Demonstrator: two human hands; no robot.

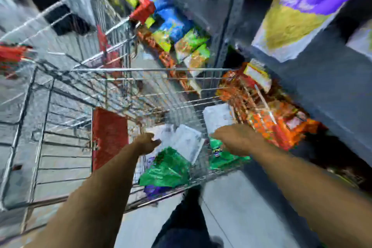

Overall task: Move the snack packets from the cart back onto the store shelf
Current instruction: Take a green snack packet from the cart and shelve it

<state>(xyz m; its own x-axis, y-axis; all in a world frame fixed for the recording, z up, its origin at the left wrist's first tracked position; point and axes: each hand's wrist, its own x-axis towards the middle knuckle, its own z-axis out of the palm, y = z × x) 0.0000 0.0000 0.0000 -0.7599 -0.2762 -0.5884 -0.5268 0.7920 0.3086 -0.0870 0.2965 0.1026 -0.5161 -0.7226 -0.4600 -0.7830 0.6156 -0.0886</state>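
The frame is blurred by motion. A wire shopping cart (pixel 112 78) stands in front of me, its basket holding green snack packets (pixel 167 169), white packets (pixel 187 141) and a purple one (pixel 155 189) at the near right end. My left hand (pixel 146 143) reaches into the basket beside a white packet, fingers loosely curled, and no grasp shows. My right hand (pixel 233 141) hovers palm down over another green packet (pixel 223 157), fingers spread. The store shelf (pixel 326 90) rises along the right, with orange packets (pixel 281 125) on its lower level.
Blue, green and yellow packets (pixel 181 32) line the shelf farther back. A purple and yellow bag (pixel 302 6) hangs at the upper right. A second cart with red handle (pixel 143 10) stands beyond mine. My dark trouser leg (pixel 187 217) is below, on grey floor.
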